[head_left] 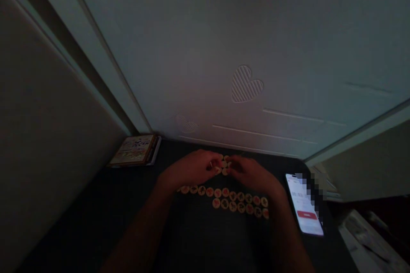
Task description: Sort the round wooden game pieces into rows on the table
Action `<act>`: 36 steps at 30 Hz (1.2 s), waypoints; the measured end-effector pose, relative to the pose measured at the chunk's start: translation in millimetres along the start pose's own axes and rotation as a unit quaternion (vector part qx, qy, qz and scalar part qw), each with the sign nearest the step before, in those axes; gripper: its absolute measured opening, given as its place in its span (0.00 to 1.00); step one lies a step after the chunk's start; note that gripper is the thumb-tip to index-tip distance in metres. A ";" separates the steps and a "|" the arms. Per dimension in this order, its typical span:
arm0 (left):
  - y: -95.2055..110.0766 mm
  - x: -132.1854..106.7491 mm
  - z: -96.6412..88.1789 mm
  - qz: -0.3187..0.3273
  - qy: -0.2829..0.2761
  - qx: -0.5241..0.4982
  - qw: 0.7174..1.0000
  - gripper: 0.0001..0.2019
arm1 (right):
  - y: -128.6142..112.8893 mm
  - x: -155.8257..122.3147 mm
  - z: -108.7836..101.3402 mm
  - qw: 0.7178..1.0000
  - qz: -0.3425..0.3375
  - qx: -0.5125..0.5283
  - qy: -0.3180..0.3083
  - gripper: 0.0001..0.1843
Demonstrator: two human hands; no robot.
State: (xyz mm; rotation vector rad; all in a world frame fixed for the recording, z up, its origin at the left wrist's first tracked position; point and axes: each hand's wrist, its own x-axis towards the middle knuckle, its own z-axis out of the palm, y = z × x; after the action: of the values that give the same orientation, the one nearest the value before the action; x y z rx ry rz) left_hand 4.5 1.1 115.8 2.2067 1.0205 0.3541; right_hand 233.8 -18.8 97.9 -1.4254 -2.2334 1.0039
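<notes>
Several round wooden Chinese chess pieces [224,164] are bunched together near the back of the dark table. My left hand [198,166] curls against the left side of this bunch, with thumb and fingers closed on the pieces at its edge. From the other side my right hand [251,172] presses its bent fingertips to the bunch. Nearer me lies a long row of Chinese chess pieces [218,193], marked in red and black. A shorter row of pieces [241,207] lies below its right part. My wrists partly cover the row ends.
A lit phone [304,204] lies to the right on the dark table [198,243]. At the back left sits a small stack of books [134,150]. A pale panel with embossed hearts [246,84] rises behind the table. Papers [368,239] lie beyond its right edge.
</notes>
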 end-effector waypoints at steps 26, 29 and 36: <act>-25.1 -97.3 108.9 -0.153 0.145 -0.101 0.972 0.12 | 11.3 -63.0 27.4 0.979 0.001 0.037 0.201 0.14; -27.5 -100.7 120.4 -0.166 0.200 -0.072 0.963 0.13 | 15.3 -101.8 52.8 0.960 0.050 0.059 0.269 0.16; -31.2 -106.2 142.7 -0.138 0.258 -0.020 0.956 0.10 | 0.0 -137.6 141.9 0.958 -0.015 0.009 0.287 0.12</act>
State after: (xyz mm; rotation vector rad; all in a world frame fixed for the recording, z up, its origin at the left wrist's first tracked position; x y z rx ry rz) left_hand -12.8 -130.1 -7.0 1.9357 1.5606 0.8399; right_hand 213.6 -195.9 12.4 -1.4393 -1.8026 0.5035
